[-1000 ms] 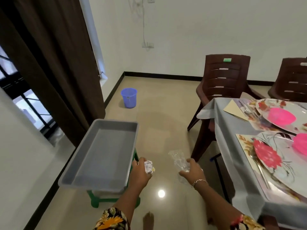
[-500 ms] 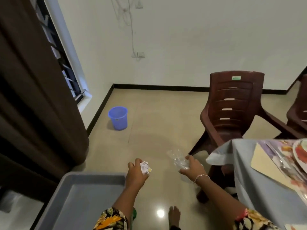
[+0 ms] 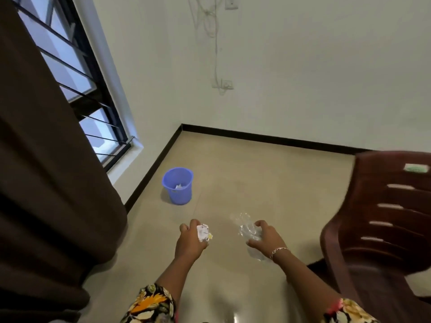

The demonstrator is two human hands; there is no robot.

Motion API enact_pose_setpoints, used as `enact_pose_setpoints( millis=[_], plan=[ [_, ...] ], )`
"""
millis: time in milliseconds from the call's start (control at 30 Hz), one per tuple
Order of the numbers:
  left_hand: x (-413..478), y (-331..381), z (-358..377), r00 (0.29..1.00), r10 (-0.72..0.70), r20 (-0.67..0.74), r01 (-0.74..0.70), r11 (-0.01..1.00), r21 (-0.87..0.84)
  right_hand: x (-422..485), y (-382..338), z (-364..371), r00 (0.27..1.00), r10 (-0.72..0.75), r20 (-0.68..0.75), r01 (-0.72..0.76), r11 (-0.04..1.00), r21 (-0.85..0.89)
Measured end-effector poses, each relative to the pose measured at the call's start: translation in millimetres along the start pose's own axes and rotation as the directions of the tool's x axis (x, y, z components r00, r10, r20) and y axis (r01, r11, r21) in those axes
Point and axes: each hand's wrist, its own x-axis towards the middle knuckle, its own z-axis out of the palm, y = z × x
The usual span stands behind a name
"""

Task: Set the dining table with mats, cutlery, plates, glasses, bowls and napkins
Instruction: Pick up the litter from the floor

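Head view, from left to right: a dark brown curtain hangs down the near left side, and a barred window shows beyond its edge. A blue bin stands on the tan floor near the far left corner, just beside the black skirting, with some pale scraps inside it. Nearer, and well apart from the bin, the left hand is held out over the floor with its fingers curled tight round a crumpled paper ball. Just to its right, the right hand, with a bracelet at the wrist, has its fingers gripping a crumpled clear plastic wrapper, which sticks out above the hand and below it. A dark red plastic chair fills the near right side. On the far white wall is a socket with thin wires hanging down to it.
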Motion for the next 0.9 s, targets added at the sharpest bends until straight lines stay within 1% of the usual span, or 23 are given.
enact_pose_setpoints(
  millis=[233, 333, 500, 667, 800, 900],
  plan=[
    [143, -5, -39, 0.991, -0.128, -0.048, 0.124, 0.988, -0.094, 150, -70, -5, 0.996, -0.044, 0.076, 0.049, 0.996, -0.071],
    [209, -9, -71, 0.980, -0.194, -0.050, 0.188, 0.976, -0.109, 218, -116, -11, 0.995, -0.051, 0.089, 0.058, 0.995, -0.080],
    [311, -10, -117, 0.969, -0.238, -0.064, 0.231, 0.967, -0.111, 318, -188, -13, 0.991, -0.090, 0.103, 0.098, 0.992, -0.075],
    [394, -10, -136, 0.945, -0.319, -0.073, 0.300, 0.933, -0.199, 395, -219, -6, 0.985, -0.058, 0.164, 0.074, 0.993, -0.095],
    [457, -5, -144, 0.912, -0.405, -0.069, 0.372, 0.885, -0.280, 462, -235, -4, 0.977, -0.046, 0.209, 0.073, 0.990, -0.125],
    [503, -2, -151, 0.903, -0.426, -0.058, 0.392, 0.869, -0.301, 508, -254, -6, 0.972, -0.035, 0.233, 0.071, 0.987, -0.145]
  ],
)
